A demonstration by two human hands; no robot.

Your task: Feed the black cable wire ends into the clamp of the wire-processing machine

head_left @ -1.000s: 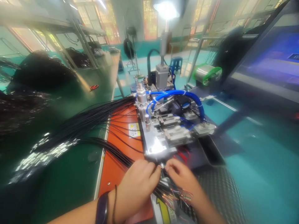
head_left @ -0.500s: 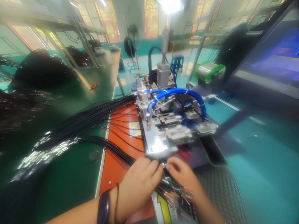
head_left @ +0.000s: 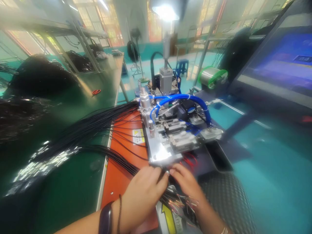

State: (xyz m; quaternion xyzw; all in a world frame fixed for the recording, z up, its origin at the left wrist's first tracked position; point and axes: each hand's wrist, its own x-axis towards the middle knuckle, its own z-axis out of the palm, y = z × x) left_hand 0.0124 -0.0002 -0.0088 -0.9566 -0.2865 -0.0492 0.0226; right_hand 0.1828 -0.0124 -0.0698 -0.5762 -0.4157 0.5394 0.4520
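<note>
My left hand (head_left: 146,185) is closed in a pinch, its thumb and forefinger on a small shiny metal connector (head_left: 168,173). From the right, my right hand (head_left: 187,183) meets it, fingertips curled in against the connector's other side. Whether a wire is joined to the connector is too small to tell. Under both hands runs a bundle of black cables (head_left: 122,162), crossing from the left. Its stripped ends, with thin coloured wires (head_left: 177,203), fan out below my fingers. Just beyond my fingertips stands the metal bench machine (head_left: 161,154), with thick blue air tubes (head_left: 187,97) arching over it.
An orange machine base (head_left: 124,133) lies beside a green table (head_left: 80,182) covered by more black cables. Red-handled pliers (head_left: 96,93) rest on that table. A dark open bin (head_left: 218,156) sits right of the machine, and a green-rimmed wire spool (head_left: 212,77) behind it.
The view has shifted slightly. My right fingers have changed their hold and bent in a little around the connector, while my left hand keeps its pinch.
</note>
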